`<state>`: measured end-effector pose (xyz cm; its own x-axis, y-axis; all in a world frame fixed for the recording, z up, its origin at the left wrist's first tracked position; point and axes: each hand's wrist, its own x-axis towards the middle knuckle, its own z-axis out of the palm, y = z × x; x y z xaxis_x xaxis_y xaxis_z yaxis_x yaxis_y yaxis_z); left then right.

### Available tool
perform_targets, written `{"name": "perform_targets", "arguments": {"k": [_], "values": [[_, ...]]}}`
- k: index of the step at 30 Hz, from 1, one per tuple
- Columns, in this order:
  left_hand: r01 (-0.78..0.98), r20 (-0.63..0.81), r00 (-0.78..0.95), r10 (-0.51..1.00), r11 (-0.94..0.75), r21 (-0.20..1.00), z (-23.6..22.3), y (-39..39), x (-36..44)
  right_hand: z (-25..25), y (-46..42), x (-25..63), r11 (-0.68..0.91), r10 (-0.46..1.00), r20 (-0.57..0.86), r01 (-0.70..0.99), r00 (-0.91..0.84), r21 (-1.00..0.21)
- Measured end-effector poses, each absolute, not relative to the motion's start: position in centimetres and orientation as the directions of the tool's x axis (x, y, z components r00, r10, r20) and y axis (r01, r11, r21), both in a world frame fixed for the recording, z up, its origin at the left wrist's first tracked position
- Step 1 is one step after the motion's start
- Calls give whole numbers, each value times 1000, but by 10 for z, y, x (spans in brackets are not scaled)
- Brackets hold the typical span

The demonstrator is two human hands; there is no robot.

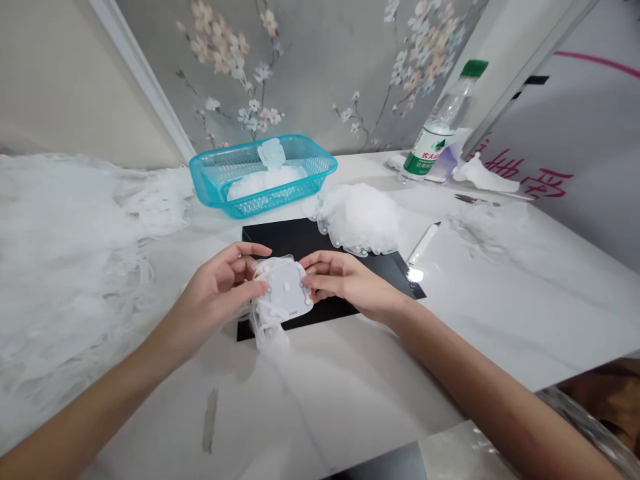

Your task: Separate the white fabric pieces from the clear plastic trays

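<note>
Between my two hands is a flat white plastic piece [287,288] with rounded corners and small round studs, with thin white translucent strips hanging off its left side. My left hand [225,280] pinches its left edge and the strips, thumb in front. At the right edge, my right hand [340,277] grips it between thumb and fingers. The piece is held over a black mat [320,313] on the white table. Just behind, a pile of similar white pieces [363,217] lies partly on the mat.
A blue plastic basket [215,200] holding white pieces stands at the back. A large heap of white translucent strips [60,267] covers the left side. To the right are a craft knife [424,244], a water bottle [435,133], small pliers [470,199] and loose scraps [493,227].
</note>
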<state>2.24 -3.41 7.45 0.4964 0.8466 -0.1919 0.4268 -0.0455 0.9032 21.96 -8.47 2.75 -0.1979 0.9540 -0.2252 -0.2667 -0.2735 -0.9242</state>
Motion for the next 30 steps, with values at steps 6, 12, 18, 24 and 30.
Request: {"name": "perform_targets", "arguments": {"k": [6,12,18,24,30], "values": [[536,-134,474,870,-165,828,77,-26,19,30,-85,221,-201,978,-161,-399,-133,-895],[679,-276,699,659,-491,546,74,-21,10,29,-84,219,-131,990,-143,-374,4,-918],[633,-208,688,695,-435,641,67,-29,15,30,-86,217,-155,988,-149,-346,-45,-926],[638,-34,644,764,-513,574,73,-39,24,36,-89,216,-96,981,-48,-257,-187,-962],[536,217,757,617,-775,335,69,-41,19,38,-92,210,-97,966,-54,-158,-253,-983]]}}
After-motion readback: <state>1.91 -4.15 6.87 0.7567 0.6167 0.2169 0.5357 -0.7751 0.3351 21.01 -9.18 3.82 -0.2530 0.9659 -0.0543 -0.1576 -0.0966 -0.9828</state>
